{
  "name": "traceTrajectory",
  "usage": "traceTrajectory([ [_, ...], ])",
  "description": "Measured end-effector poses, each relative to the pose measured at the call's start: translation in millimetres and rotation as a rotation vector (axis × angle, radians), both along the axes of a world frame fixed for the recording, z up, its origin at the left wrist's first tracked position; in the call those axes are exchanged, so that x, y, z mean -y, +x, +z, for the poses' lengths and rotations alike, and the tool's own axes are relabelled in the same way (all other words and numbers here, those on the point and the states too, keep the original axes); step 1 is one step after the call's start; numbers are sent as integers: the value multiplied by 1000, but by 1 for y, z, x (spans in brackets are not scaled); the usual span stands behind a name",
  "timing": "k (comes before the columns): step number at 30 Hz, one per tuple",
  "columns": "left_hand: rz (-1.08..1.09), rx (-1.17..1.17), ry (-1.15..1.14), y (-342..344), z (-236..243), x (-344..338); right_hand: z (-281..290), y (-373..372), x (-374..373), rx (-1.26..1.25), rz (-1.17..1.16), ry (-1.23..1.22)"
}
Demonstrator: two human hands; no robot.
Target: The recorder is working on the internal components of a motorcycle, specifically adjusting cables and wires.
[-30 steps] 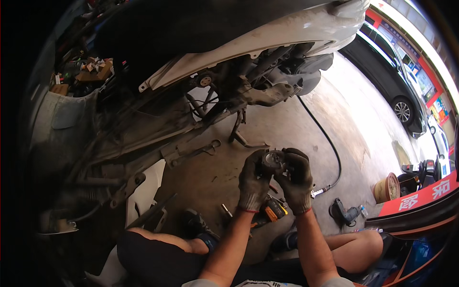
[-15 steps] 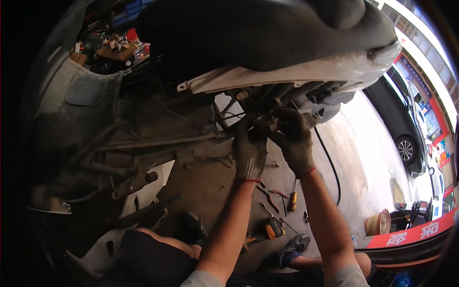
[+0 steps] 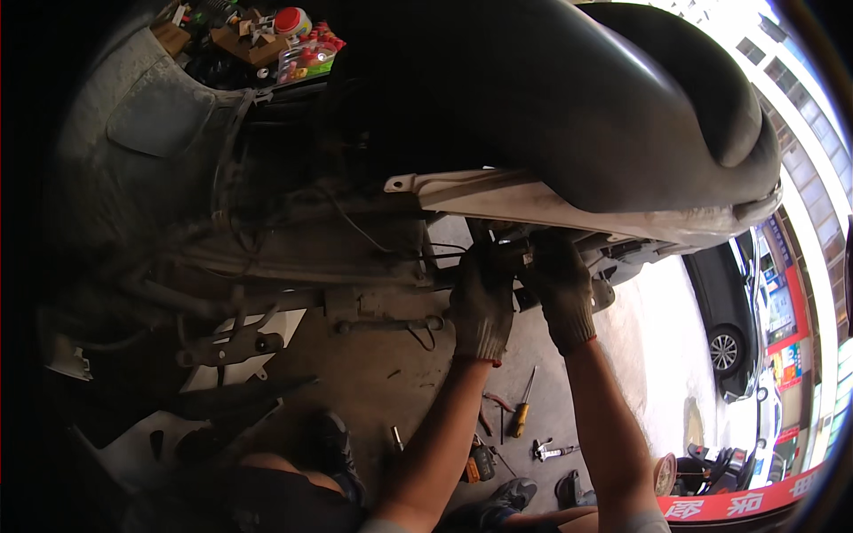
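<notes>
My left hand (image 3: 482, 311) and my right hand (image 3: 562, 293), both in dirty knit gloves, are raised beneath the scooter's white side panel (image 3: 480, 197) and black seat (image 3: 649, 115). Their fingers are closed around a small dark metal part (image 3: 515, 253) among the frame pieces; exact contact with the frame is hidden in shadow. Below my hands on the concrete lie a yellow-handled screwdriver (image 3: 522, 417), red-handled pliers (image 3: 495, 399), a yellow-and-black power tool (image 3: 482, 462) and a metal air fitting (image 3: 555, 451).
The scooter's dark frame (image 3: 355, 249) crosses the upper left. Loose body panels (image 3: 133, 444) lie at lower left. Boxes and clutter (image 3: 249, 44) are at the upper left. A black car (image 3: 715, 311) stands outside to the right, near a planter (image 3: 665, 475) and red banner (image 3: 737, 505).
My hands have risen from over the floor into the scooter's underside, carrying the metal part. The view has shifted, so the seat fills more of the upper picture.
</notes>
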State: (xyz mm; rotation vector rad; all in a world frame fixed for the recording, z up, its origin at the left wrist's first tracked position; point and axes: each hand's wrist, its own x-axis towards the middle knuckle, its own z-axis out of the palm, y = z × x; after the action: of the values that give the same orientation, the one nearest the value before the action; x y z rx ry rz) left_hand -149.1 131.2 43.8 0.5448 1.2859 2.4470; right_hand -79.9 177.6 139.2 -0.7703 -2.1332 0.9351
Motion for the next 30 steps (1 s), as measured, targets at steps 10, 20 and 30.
traceTrajectory([
  [10, 162, -153, -119, 1, 10, 2, -7, -2, -7, -7, -9, -121],
  [20, 128, -39, -250, 1, 10, 5, -23, -7, -12, 41, -110, 76],
  [30, 177, -11, -241, -6, 14, 5, -8, -25, 7, 6, -188, -193],
])
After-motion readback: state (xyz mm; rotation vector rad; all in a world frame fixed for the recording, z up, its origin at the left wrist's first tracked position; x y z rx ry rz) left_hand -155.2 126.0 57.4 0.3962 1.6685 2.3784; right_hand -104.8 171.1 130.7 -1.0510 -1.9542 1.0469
